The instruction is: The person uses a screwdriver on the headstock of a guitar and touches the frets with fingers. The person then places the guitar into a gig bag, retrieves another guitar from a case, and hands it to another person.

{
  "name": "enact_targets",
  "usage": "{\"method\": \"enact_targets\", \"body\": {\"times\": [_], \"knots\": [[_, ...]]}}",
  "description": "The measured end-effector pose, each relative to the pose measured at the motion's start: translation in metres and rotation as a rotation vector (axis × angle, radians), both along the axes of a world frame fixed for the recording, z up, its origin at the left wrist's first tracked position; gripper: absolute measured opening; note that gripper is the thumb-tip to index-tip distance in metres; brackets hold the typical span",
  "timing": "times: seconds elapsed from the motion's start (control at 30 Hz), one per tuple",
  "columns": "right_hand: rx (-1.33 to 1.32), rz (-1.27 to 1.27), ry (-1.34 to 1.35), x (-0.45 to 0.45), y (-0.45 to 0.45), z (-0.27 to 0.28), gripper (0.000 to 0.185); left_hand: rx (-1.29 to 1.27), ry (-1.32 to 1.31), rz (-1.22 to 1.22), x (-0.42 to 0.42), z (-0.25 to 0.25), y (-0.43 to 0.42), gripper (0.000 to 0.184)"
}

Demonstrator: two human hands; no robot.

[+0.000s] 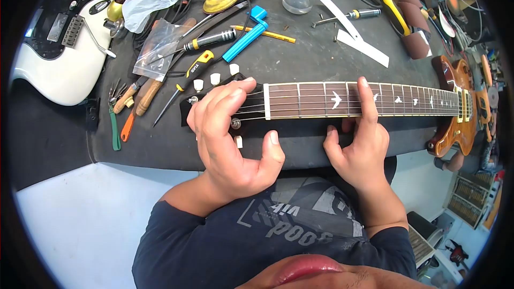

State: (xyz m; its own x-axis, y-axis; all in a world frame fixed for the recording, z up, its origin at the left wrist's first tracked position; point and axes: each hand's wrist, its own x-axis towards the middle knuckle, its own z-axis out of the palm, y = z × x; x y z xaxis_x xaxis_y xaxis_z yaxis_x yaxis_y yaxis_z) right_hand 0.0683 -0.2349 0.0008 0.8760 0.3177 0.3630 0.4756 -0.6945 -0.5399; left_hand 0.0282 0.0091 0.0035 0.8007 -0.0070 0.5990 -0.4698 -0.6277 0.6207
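An electric guitar lies across the bench, its dark fretboard (310,99) with bird inlays running right to a glossy brown body (456,134). My left hand (227,139) is over the dark headstock beside the white nut (267,101), its fingers bent across the headstock and its thumb held apart below. White tuner buttons (215,79) show around that hand. My right hand (361,147) is at the neck, index finger stretched over the strings near the bird inlays, thumb apart below the neck edge, and the other fingers curled and partly hidden.
A white guitar (88,69) lies at the left. Behind the neck are a yellow-black screwdriver (198,69), a blue string winder (246,40), a pencil (276,36), white strips (364,51), a clear cup (299,0) and a plastic bag (163,48). An orange-handled tool (127,126) lies left.
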Motion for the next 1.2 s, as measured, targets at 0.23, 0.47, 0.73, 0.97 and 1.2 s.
{"method": "enact_targets", "body": {"times": [0.23,0.47,0.73,0.97,1.2], "knots": [[-0.027,0.014,-0.001,0.003,0.002,0.000,0.099,0.028,0.048,-0.018,0.000,0.003,0.002,0.082],[-0.005,0.017,-0.006,0.004,0.003,-0.001,0.098,0.050,0.075,-0.019,0.001,0.005,0.002,0.089],[0.004,0.019,0.040,0.002,0.003,0.001,0.097,0.054,0.058,-0.055,0.001,0.003,0.004,0.093],[0.105,-0.041,0.012,0.002,0.004,-0.005,0.102,0.121,0.060,-0.039,0.002,0.008,0.001,0.093],[0.012,-0.060,0.057,0.001,0.004,0.006,0.097,0.142,0.026,0.038,-0.002,0.006,-0.004,0.084]]}}
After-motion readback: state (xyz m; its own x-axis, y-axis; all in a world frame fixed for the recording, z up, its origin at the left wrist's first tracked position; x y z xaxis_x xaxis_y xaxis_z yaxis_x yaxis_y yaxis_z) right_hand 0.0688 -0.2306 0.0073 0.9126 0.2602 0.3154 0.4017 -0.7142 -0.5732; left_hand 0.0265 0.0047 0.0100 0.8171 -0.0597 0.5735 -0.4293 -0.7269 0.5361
